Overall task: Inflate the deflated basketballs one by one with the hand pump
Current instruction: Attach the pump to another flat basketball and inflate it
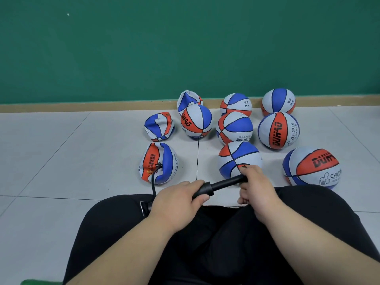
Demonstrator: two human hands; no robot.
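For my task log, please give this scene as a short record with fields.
pump: black, held in both hands
left hand: grips the pump body
right hand: grips the pump handle
hose: runs into the nearest flat ball
flat balls: three
round balls: seven
floor: pale tiles

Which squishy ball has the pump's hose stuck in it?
The squashed ball nearest the person, front left: the black hose runs into it. The two other flat balls farther back have nothing attached.
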